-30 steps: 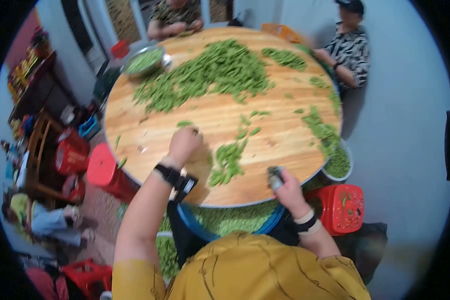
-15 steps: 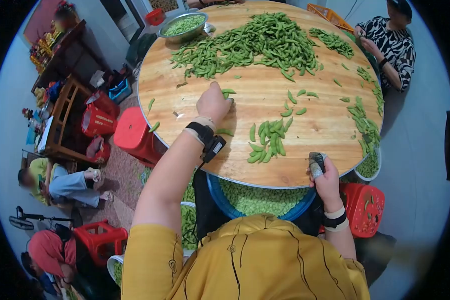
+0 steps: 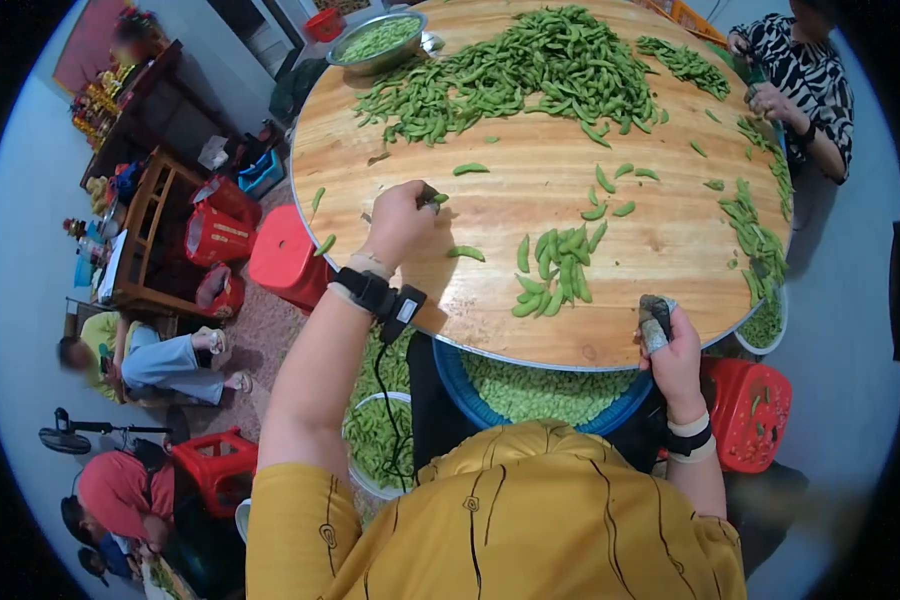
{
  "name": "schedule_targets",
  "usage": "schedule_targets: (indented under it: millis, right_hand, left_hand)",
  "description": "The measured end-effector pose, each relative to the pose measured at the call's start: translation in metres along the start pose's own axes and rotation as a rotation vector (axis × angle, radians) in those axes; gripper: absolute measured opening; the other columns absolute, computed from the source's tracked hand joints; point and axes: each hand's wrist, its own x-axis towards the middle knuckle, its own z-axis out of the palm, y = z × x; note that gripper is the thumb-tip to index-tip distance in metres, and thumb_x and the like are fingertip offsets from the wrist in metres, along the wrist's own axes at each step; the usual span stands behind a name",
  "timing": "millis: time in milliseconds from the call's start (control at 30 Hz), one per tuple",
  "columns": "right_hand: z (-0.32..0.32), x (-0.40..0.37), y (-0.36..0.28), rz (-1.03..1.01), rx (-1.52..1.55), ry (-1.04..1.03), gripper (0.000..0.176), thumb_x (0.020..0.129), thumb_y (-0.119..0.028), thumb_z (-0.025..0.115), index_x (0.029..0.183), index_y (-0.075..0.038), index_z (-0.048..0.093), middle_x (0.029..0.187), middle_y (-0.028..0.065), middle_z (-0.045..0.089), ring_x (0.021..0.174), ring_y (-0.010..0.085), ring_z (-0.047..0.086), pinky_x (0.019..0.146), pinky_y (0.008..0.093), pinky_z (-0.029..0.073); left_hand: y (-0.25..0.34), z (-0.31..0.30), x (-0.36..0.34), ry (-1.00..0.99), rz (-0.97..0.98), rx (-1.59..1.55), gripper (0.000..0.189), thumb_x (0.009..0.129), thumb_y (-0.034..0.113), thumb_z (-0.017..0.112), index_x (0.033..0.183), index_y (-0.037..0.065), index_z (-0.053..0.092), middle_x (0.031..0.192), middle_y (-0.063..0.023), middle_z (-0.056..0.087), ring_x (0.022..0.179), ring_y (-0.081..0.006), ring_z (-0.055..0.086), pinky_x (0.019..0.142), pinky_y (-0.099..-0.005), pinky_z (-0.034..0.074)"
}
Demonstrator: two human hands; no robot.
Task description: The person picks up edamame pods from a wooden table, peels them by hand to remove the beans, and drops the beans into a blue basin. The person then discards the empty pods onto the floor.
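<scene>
My left hand [image 3: 400, 225] is over the left part of the round wooden table [image 3: 390, 172], its fingers pinched on a green soybean pod [image 3: 440, 199]. Single pods lie just beyond and to the right of it. At the front edge, my right hand [image 3: 676, 352] is closed, with dark and silvery wrapping [image 3: 656, 322] on its digits. Whatever its fingers may hold is hidden. Between the hands is a small group of pods [image 3: 562, 268]. Under the table edge, a blue basin [image 3: 457, 385] contains shelled green beans [image 3: 540, 388].
A large pod heap [image 3: 530, 75] covers the far middle, beside a metal bowl [image 3: 375, 60] of beans. Across to the right, a person [image 3: 805, 90] handles pods. Red stools [image 3: 285, 248] flank the table. A white bucket [image 3: 370, 475] of green pods or husks stands left of the basin.
My left hand has drawn back to the left, pinching one pod; another pod lies on the wood near where it was. My right hand stays at the edge. The view has shifted slightly.
</scene>
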Motion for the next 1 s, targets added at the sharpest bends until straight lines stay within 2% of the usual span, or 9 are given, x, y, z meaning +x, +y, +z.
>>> schedule_targets:
  millis: [67, 133, 167, 400, 433, 633, 733, 867, 1000]
  right_hand:
    - [0.000, -0.001, 0.001, 0.005, 0.003, 0.005, 0.028, 0.089, -0.006, 0.054, 0.116, -0.001, 0.054, 0.082, 0.0030, 0.059, 0.056, 0.0049, 0.051, 0.045, 0.0186, 0.042]
    - [0.000, -0.001, 0.001, 0.005, 0.009, 0.016, 0.027, 0.089, -0.006, 0.054, 0.116, -0.001, 0.054, 0.082, 0.0029, 0.059, 0.056, 0.0048, 0.051, 0.045, 0.0186, 0.042]
    - [0.001, 0.000, 0.001, -0.005, 0.017, 0.012, 0.027, 0.089, -0.005, 0.054, 0.116, -0.001, 0.054, 0.082, 0.0027, 0.059, 0.056, 0.0048, 0.051, 0.045, 0.0186, 0.042]
    - [0.002, -0.003, 0.001, -0.027, 0.031, 0.018, 0.028, 0.089, -0.004, 0.054, 0.116, -0.001, 0.054, 0.082, 0.0025, 0.059, 0.056, 0.0047, 0.051, 0.044, 0.0186, 0.043]
    - [0.001, -0.003, 0.003, -0.040, 0.023, 0.015, 0.027, 0.089, -0.003, 0.054, 0.116, -0.001, 0.055, 0.081, 0.0028, 0.059, 0.055, 0.0047, 0.051, 0.044, 0.0188, 0.042]
    - [0.002, -0.004, -0.003, -0.014, -0.010, 0.018, 0.028, 0.088, -0.002, 0.054, 0.116, -0.001, 0.054, 0.082, 0.0029, 0.060, 0.057, 0.0049, 0.052, 0.045, 0.0188, 0.043]
    - [0.002, -0.001, -0.002, -0.005, 0.003, 0.018, 0.028, 0.088, -0.002, 0.054, 0.116, -0.001, 0.054, 0.084, 0.0033, 0.060, 0.058, 0.0052, 0.053, 0.045, 0.0190, 0.044]
    - [0.001, 0.000, -0.006, 0.035, -0.007, 0.018, 0.028, 0.088, -0.002, 0.054, 0.116, -0.001, 0.054, 0.085, 0.0036, 0.060, 0.058, 0.0054, 0.053, 0.045, 0.0192, 0.045]
    - [0.001, -0.003, -0.002, 0.009, 0.000, 0.033, 0.026, 0.088, -0.002, 0.054, 0.115, 0.000, 0.055, 0.083, 0.0035, 0.060, 0.056, 0.0051, 0.052, 0.045, 0.0192, 0.044]
  left_hand:
    - [0.000, -0.004, -0.011, -0.032, 0.000, -0.047, 0.016, 0.073, 0.012, 0.061, 0.084, 0.002, 0.067, 0.076, -0.0172, 0.066, 0.073, -0.0320, 0.064, 0.066, -0.0394, 0.050]
    - [0.010, -0.010, -0.024, -0.210, 0.149, 0.023, 0.017, 0.075, 0.011, 0.066, 0.089, 0.001, 0.067, 0.076, -0.0150, 0.065, 0.067, -0.0252, 0.062, 0.063, -0.0350, 0.049]
    - [0.014, -0.010, -0.030, -0.220, 0.266, 0.045, 0.017, 0.075, 0.012, 0.067, 0.089, 0.002, 0.067, 0.079, -0.0156, 0.065, 0.069, -0.0262, 0.062, 0.065, -0.0348, 0.049]
    - [0.033, 0.007, -0.042, -0.266, 0.478, 0.269, 0.017, 0.067, 0.005, 0.063, 0.083, 0.002, 0.061, 0.080, -0.0173, 0.062, 0.077, -0.0363, 0.061, 0.069, -0.0389, 0.049]
    - [0.033, 0.010, -0.041, -0.260, 0.448, 0.203, 0.014, 0.068, 0.006, 0.060, 0.082, 0.004, 0.061, 0.078, -0.0181, 0.062, 0.077, -0.0381, 0.059, 0.069, -0.0435, 0.048]
    - [0.044, 0.019, 0.000, -0.148, 0.317, -0.090, 0.012, 0.072, 0.007, 0.061, 0.082, 0.002, 0.060, 0.082, -0.0192, 0.063, 0.079, -0.0381, 0.061, 0.071, -0.0433, 0.049]
    - [0.029, 0.024, 0.034, 0.053, 0.325, 0.146, 0.014, 0.074, 0.009, 0.066, 0.084, 0.001, 0.060, 0.079, -0.0194, 0.063, 0.075, -0.0376, 0.061, 0.067, -0.0405, 0.049]
    - [0.009, 0.042, 0.060, 0.016, 0.411, 0.130, 0.016, 0.073, 0.009, 0.066, 0.086, 0.001, 0.061, 0.081, -0.0192, 0.064, 0.077, -0.0384, 0.061, 0.068, -0.0399, 0.049]
    - [0.033, 0.044, 0.033, -0.047, 0.322, 0.079, 0.012, 0.073, 0.009, 0.061, 0.082, 0.001, 0.063, 0.078, -0.0208, 0.064, 0.075, -0.0391, 0.061, 0.068, -0.0425, 0.049]
